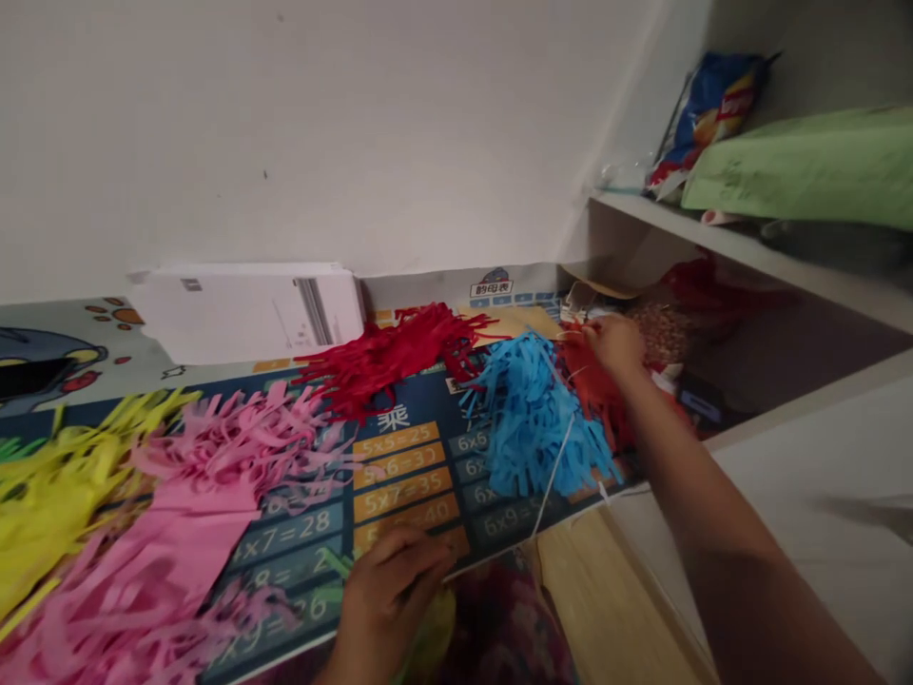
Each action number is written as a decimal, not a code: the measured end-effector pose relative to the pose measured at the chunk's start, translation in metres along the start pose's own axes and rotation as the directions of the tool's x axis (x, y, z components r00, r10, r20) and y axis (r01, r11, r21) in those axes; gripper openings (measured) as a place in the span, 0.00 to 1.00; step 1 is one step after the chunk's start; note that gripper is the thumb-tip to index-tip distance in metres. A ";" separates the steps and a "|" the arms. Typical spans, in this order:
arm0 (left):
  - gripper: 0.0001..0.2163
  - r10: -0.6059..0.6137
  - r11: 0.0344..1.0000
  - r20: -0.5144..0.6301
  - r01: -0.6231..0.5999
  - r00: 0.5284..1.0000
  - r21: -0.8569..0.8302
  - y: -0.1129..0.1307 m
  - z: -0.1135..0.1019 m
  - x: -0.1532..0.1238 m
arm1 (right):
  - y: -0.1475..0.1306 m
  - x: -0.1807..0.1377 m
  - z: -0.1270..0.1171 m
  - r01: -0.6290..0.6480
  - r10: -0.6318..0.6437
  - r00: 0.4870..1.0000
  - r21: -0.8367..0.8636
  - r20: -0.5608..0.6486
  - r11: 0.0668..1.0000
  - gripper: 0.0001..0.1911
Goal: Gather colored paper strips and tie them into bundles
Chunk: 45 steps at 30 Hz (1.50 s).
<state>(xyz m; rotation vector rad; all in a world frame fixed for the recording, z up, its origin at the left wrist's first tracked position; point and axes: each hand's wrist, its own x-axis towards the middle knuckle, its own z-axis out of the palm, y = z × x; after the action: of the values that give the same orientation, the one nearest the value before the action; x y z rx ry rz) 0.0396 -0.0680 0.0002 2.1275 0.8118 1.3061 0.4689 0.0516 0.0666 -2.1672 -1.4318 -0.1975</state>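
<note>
Just below the fingertips of the right hand (613,342), an orange fringe (589,385) is seen at the far end of the poster (406,433). The thumb and fingers are bent toward each other at its upper edge; whether fringe or string is pinched cannot be made out. Just left of this grip, a blue fringe (524,409) is crossed by a pale string (560,452), which is stretched down toward a wooden board (606,590). The left hand (389,585) is held over the poster's near edge with its fingers curled; its grip is hidden, though something yellow-green (437,633) is seen beneath it. Farther left of the right hand, a red fringe (417,342) is spread. Left of the left hand, a pink fringe (203,514) and a yellow fringe (57,485) are laid out. Beyond the red fringe, a white card (249,309) is leaned against the wall (357,143). Above and right of the right hand, a blue packet (713,114) and a green packet (806,171) are held by a shelf (799,278).
</note>
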 end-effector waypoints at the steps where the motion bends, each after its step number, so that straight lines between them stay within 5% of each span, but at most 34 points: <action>1: 0.03 -0.005 1.000 -0.011 0.005 1.000 0.005 0.000 0.002 0.001 | 0.002 0.017 0.004 0.014 -0.013 0.999 -0.024 0.042 1.000 0.13; 6: 0.05 -0.088 0.996 -0.045 0.089 0.995 0.014 0.004 -0.002 0.007 | -0.007 0.054 0.026 0.053 -0.044 0.987 -0.056 0.157 0.997 0.15; 11: 0.04 -0.304 0.950 -0.083 0.296 0.949 -0.097 -0.002 -0.010 0.003 | -0.020 0.049 -0.002 0.014 -0.014 0.994 -0.004 0.110 1.000 0.13; 13: 0.05 -0.530 0.832 -0.090 0.496 0.843 -0.247 -0.003 -0.009 0.000 | -0.034 0.023 -0.019 0.020 -0.023 0.997 0.045 0.069 0.999 0.12; 15: 0.11 -0.750 0.583 -0.019 0.647 0.662 -0.491 0.001 -0.005 -0.002 | -0.058 -0.024 -0.031 0.063 -0.069 0.997 0.127 0.043 0.990 0.12; 17: 0.18 -0.853 0.283 0.106 0.625 0.510 -0.727 0.007 -0.001 -0.002 | -0.087 -0.089 -0.035 0.126 -0.148 0.986 0.238 0.076 0.963 0.14; 19: 0.22 -0.871 0.133 0.169 0.555 0.460 -0.821 0.013 0.002 0.000 | -0.118 -0.157 -0.035 0.252 -0.311 0.947 0.415 0.081 0.874 0.13; 22: 0.21 -0.863 0.120 0.171 0.521 0.475 -0.845 0.019 0.001 -0.003 | -0.157 -0.235 -0.027 0.349 -0.457 0.888 0.567 0.055 0.746 0.10; 25: 0.19 -0.845 0.190 0.120 0.503 0.521 -0.843 0.021 -0.004 -0.012 | -0.181 -0.264 -0.015 0.353 -0.488 0.870 0.607 0.067 0.712 0.10; 31: 0.14 -0.792 0.358 0.058 0.539 0.608 -0.763 0.023 -0.011 -0.026 | -0.183 -0.263 -0.008 0.358 -0.547 0.829 0.645 0.113 0.675 0.10; 34: 0.07 -0.698 0.603 -0.038 0.559 0.715 -0.568 0.026 -0.015 -0.025 | -0.180 -0.267 -0.006 0.321 -0.559 0.810 0.664 0.177 0.676 0.08; 37: 0.02 -0.587 0.786 -0.119 0.530 0.801 -0.319 0.029 -0.016 -0.026 | -0.178 -0.271 -0.001 0.231 -0.539 0.795 0.683 0.278 0.693 0.18; 45: 0.06 -0.504 0.863 -0.165 0.502 0.848 -0.057 0.026 -0.005 -0.037 | -0.177 -0.264 0.008 0.405 -0.654 0.746 0.691 0.129 0.599 0.08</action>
<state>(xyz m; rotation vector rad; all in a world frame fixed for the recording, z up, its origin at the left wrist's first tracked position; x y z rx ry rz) 0.0278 -0.1117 -0.0025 1.6360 1.3263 1.2071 0.1978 -0.1060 0.0163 -1.1950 -1.9971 0.4656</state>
